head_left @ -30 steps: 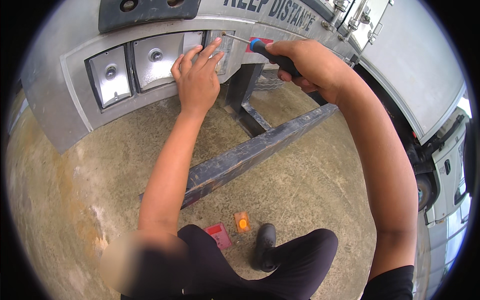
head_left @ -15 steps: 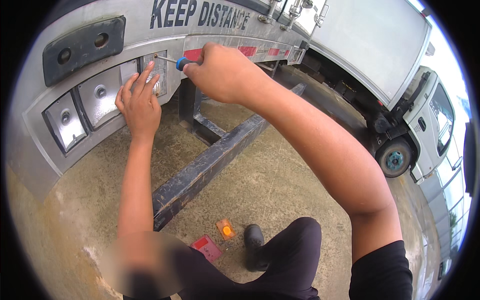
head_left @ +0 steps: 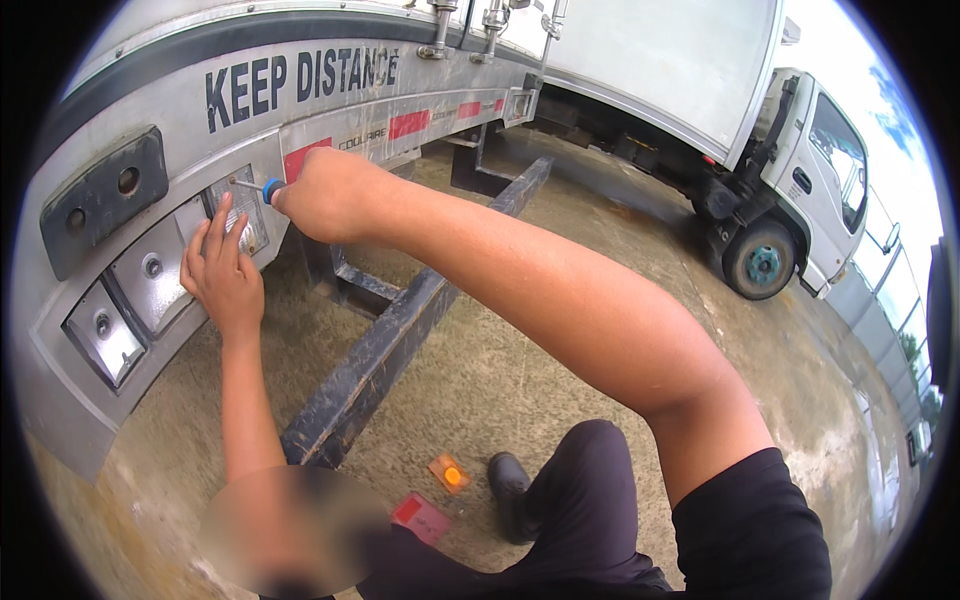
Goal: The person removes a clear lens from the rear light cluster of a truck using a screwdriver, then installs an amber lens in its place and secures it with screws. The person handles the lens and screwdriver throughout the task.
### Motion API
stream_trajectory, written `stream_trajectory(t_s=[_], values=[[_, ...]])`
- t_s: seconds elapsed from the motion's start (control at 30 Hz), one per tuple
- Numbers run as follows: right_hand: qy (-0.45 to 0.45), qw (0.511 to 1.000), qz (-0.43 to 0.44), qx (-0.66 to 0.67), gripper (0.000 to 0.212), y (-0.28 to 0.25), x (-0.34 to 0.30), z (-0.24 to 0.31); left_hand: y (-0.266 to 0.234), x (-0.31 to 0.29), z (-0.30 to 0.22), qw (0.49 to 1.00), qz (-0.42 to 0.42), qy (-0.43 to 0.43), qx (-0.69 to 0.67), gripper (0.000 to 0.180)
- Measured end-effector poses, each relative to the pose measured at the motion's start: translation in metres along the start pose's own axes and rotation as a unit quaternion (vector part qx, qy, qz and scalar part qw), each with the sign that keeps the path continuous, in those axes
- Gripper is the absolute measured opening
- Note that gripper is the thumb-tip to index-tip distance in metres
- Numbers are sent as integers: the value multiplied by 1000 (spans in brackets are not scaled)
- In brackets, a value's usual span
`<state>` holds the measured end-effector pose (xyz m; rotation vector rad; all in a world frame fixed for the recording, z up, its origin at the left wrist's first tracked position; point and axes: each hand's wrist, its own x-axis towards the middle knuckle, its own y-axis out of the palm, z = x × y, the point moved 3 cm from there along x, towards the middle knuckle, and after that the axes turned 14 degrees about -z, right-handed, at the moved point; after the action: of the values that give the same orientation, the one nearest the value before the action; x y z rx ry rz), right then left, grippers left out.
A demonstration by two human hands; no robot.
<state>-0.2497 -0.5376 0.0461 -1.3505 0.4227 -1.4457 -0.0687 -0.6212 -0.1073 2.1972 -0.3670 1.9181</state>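
My right hand (head_left: 330,196) is closed round the blue and black handle of a screwdriver (head_left: 271,190). Its thin shaft points left, with the tip at the upper screw of a clear ribbed lamp lens (head_left: 250,222) on the truck's rear panel. Against the lens's left side rests my left hand (head_left: 222,270), fingers stretched and spread, holding nothing. Left of it, two uncovered lamp housings (head_left: 152,266) show shiny reflectors with bulb sockets in their middles. A black plate with two round holes (head_left: 105,200) is fixed above them.
A dark steel bumper beam (head_left: 375,365) runs under the truck's rear. On the concrete floor lie an orange lens (head_left: 450,474) and a red lens (head_left: 421,517), near my boot (head_left: 508,478). Another white truck (head_left: 800,190) stands at the right.
The view has shifted, so the truck panel and both hands appear further left and lower. The screwdriver tip stays at the lens's upper screw, and the left hand remains against the lens.
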Motion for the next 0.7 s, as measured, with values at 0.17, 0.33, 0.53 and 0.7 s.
stream_trajectory(t_s=[0.17, 0.33, 0.53, 0.7], values=[[-18, 997, -68, -40, 35, 11, -66, -14, -3, -1, 4, 999, -18, 2, -28, 45], [6, 996, -93, -8, 34, 23, -95, -55, 2, -21, -6, 991, -21, -4, -132, 33], [-2, 992, -124, 27, 33, 52, -102, -84, 49, -71, -32, 476, 307, -542, -621, 40], [-56, 991, -109, 46, 33, 83, -96, -74, 41, -77, -15, 320, 293, -528, -730, 49]])
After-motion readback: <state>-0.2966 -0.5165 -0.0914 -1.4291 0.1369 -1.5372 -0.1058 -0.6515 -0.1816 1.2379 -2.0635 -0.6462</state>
